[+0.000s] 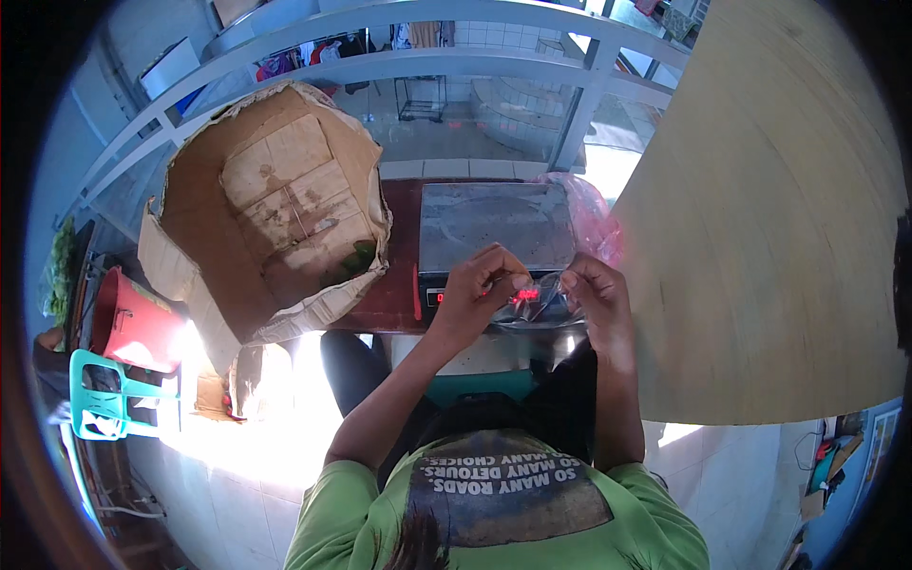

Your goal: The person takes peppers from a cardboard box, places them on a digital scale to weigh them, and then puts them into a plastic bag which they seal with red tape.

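Observation:
Between my two hands stretches a clear plastic bag (545, 299), thin and see-through, with red lit digits showing behind it. My left hand (488, 281) pinches one side of the bag between thumb and fingertips. On the other side, my right hand (597, 288) grips the plastic the same way. Just beyond them lies the flat metal platform of a digital scale (495, 221), whose display is partly hidden by my left hand and the bag. A crumpled pink plastic bag (588, 214) lies along the scale's right edge.
A large worn cardboard box (285, 185), with a green leaf inside, stands open at the left on the dark red table (399, 235). A tall wooden panel (762, 235) closes off the right. A white railing (463, 60) runs behind. Leftward are a turquoise chair (100, 392) and a red bin (142, 324).

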Tool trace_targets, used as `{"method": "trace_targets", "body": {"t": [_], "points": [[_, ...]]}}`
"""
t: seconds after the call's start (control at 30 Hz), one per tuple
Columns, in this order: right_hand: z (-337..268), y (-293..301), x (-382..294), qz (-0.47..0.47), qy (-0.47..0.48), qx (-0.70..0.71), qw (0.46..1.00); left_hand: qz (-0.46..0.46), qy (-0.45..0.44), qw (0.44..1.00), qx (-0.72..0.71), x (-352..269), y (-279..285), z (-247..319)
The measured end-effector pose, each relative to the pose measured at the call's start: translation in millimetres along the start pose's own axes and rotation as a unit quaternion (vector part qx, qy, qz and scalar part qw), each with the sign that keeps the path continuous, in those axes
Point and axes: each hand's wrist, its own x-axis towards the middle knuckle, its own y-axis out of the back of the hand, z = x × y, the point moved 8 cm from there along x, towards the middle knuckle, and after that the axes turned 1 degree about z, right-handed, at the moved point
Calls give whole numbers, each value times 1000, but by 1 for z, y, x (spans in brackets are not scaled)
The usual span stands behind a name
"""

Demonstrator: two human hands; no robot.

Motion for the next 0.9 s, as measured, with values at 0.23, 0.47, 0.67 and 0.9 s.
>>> {"method": "trace_targets", "body": {"t": [0.23,0.47,0.67,0.9], "points": [[1,-7,-1,50,-43,47,997,4,86,996,11,-2,-1,-10],[0,-8,-2,10,-7,-9,1000,-5,9,999,-46,0,-11,0],[11,-5,-7,52,-46,110,992,20,69,997,17,-3,0,-3],[0,2,-1,50,-6,20,999,-2,3,1000,1,1,-3,4]]}}
